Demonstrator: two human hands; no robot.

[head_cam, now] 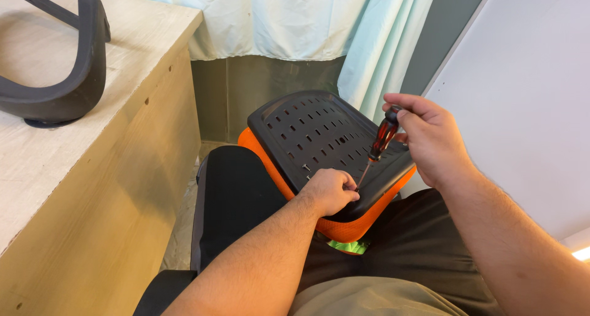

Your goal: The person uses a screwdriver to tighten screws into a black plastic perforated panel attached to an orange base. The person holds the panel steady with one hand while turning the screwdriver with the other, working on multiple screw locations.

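Holding screwdriver [382, 139] in right hand [430, 141], shaft slanting down-left to tip at seat panel [319, 131]; left hand [332, 190] clenched beside tip, nearer.

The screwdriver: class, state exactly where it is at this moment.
In the head view, right of centre, the screwdriver is gripped in the right hand, its tip beside the left hand on the black slotted chair panel.

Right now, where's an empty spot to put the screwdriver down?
The wooden table has bare room in front of the curved black piece, toward its near edge. The black slotted panel is free along its far side. It is crowded where the left hand and the screwdriver meet.
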